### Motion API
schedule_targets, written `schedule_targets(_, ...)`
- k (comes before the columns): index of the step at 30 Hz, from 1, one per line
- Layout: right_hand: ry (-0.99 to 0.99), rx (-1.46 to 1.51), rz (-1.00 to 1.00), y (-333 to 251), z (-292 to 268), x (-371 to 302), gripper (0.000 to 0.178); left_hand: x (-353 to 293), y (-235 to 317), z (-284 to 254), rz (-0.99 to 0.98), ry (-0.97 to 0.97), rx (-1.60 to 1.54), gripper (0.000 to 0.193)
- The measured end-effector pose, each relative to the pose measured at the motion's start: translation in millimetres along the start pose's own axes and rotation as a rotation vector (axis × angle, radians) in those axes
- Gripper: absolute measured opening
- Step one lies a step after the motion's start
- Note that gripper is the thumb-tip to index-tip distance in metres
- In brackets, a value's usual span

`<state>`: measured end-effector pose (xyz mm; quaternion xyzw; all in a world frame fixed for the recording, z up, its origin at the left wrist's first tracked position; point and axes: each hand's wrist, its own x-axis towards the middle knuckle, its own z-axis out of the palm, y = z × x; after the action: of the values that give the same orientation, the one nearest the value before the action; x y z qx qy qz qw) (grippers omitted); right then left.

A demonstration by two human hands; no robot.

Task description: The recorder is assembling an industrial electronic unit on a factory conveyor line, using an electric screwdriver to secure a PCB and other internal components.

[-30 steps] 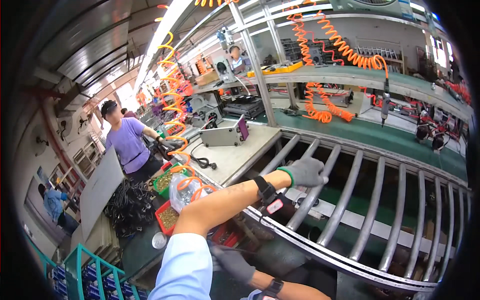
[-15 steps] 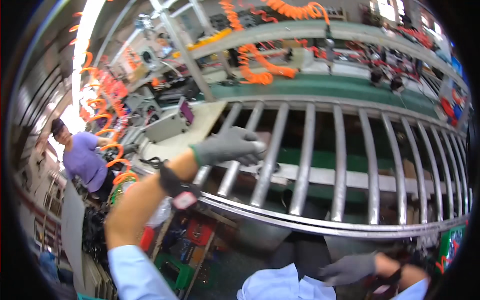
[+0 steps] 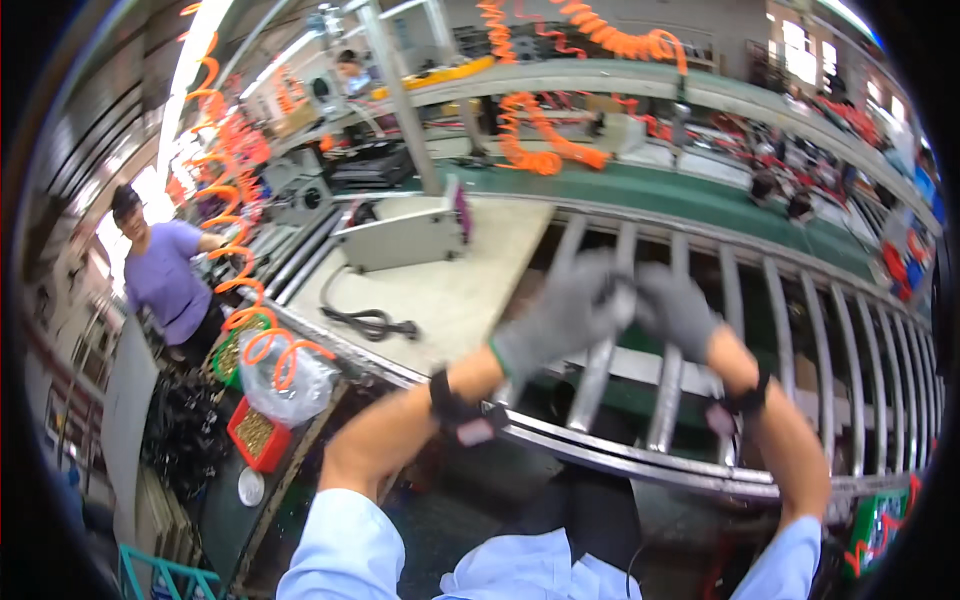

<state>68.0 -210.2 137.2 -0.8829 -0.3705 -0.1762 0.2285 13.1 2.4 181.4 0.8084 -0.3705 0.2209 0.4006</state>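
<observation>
My left hand (image 3: 572,312), in a grey knitted glove, reaches over the metal roller conveyor (image 3: 668,400). Against its fingertips comes my right hand (image 3: 678,312), gloved the same way. The fingers of both hands look curled and pressed together; motion blurs them. A pale spot shows where they meet, and I cannot make out whether it is a fingertip or a small part. To their left, a grey metal case (image 3: 400,240) with a purple end panel stands on a pale board (image 3: 500,262). A black power cord (image 3: 370,322) lies coiled in front of the case.
Orange coiled air hoses (image 3: 530,160) hang over the back bench and on the left. A person (image 3: 168,275) in a purple shirt stands at left. Below the conveyor's left end are a red bin (image 3: 258,436) of small parts and a clear plastic bag (image 3: 290,375).
My right hand has come up from near my lap to meet the left above the rollers. My view has shifted left, showing more of the board, case and cord.
</observation>
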Motion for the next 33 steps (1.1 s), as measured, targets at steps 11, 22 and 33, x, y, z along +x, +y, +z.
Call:
schedule_targets(11, -0.199, 0.451, 0.449, -23.1, 36.6, -189.6, 0.022, -210.7, -91.4, -1.1, -0.268, -0.142, 0.640, 0.065)
schedule_targets(22, -0.083, 0.432, 0.298, -47.6, 66.4, -141.8, 0.022, -189.5, -29.6, 85.0, -0.479, -0.251, 0.550, 0.083)
schedule_targets(33, 0.032, 0.376, 0.162, -44.3, 66.8, -120.6, 0.017, -132.3, 32.8, 126.8, -0.512, -0.629, 0.489, 0.091)
